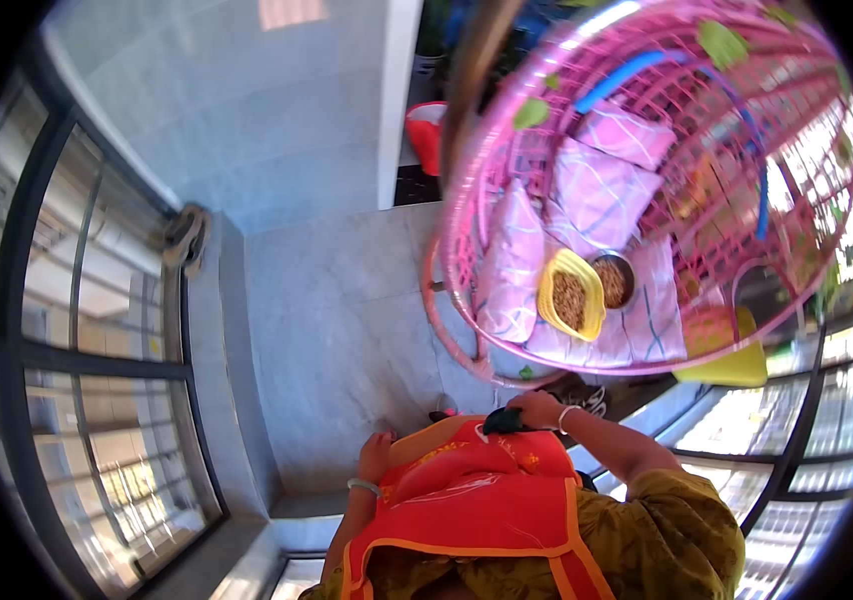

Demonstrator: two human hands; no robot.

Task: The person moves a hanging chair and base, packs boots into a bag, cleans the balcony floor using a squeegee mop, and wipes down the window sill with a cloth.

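Note:
My right hand (539,410) is closed on a dark green, cloth-like item (504,421) over the front of my red apron (477,510) with orange edging. My left hand (375,455) is beside the apron's left edge; its fingers are too small and blurred to make out. Ahead of my right hand is a pink woven hanging chair (459,220) with pink checked cushions (602,190). On its seat cushion are a yellow basket (592,300) and a round metal bowl (630,280), both holding brown nuts or pellets, side by side.
Grey tiles (337,300) cover the floor. A ring-shaped pink stand base (431,300) lies under the chair. Shoes (187,240) rest on the ledge by the barred window (107,370) at left. A yellow-green object (732,366) shows below the chair, and a red-white object (427,140) stands behind.

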